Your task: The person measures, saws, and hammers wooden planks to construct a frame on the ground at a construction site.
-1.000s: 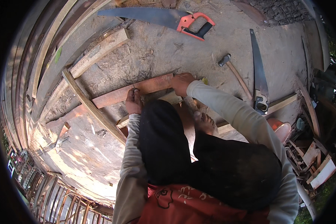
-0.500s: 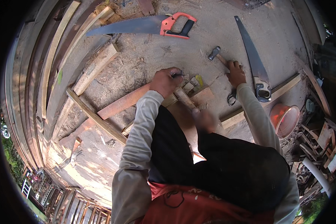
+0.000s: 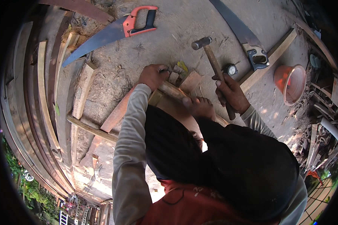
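Observation:
My right hand (image 3: 233,94) is wrapped round the wooden handle of a hammer (image 3: 213,63), whose metal head is raised at the far end. My left hand (image 3: 152,77) is closed at the end of a wooden bar (image 3: 171,90), with something small and dark pinched in its fingers, too small to make out. A bare foot (image 3: 201,108) of mine presses on that bar. Just beyond the bar lie a short wood block (image 3: 190,81) and some broken chunks (image 3: 174,76). A reddish plank (image 3: 118,112) runs under my left forearm.
An orange-handled saw (image 3: 101,39) lies far left and a second saw (image 3: 244,32) far right. Beside the hammer is a small round device (image 3: 231,69). An orange bucket (image 3: 290,84), a timber (image 3: 268,60) and scrap wood (image 3: 315,138) are at right. Long boards (image 3: 45,97) line the left.
My right hand has picked the hammer up off the ground and brought it nearer, head raised. My left hand stays closed by the bar. The whole view has shifted and turned somewhat.

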### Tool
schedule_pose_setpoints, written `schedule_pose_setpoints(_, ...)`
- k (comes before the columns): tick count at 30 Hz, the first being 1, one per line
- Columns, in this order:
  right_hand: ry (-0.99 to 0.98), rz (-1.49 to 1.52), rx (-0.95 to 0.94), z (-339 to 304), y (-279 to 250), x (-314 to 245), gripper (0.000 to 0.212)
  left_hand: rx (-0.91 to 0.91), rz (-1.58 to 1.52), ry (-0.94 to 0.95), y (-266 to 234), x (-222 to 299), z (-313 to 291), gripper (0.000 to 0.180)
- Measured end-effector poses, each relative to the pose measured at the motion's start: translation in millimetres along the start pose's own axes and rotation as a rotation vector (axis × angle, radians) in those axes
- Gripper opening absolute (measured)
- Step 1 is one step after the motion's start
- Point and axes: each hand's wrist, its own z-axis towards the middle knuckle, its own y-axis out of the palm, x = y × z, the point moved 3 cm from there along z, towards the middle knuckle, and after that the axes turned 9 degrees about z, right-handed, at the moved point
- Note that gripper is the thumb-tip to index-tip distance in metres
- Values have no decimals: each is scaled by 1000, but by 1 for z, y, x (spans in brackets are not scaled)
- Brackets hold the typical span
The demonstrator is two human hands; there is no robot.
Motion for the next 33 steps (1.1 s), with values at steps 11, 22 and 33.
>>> schedule_pose_setpoints(11,59,152,31,-31,11,1,64,-49,68,90,8,5,4,30)
schedule_pose_setpoints(22,-85,255,121,-23,14,-12,61,-40,37,53,2,6,1,30)
schedule_pose_setpoints(33,98,15,-110,-18,35,-12,55,-46,227,55,3,14,-1,31)
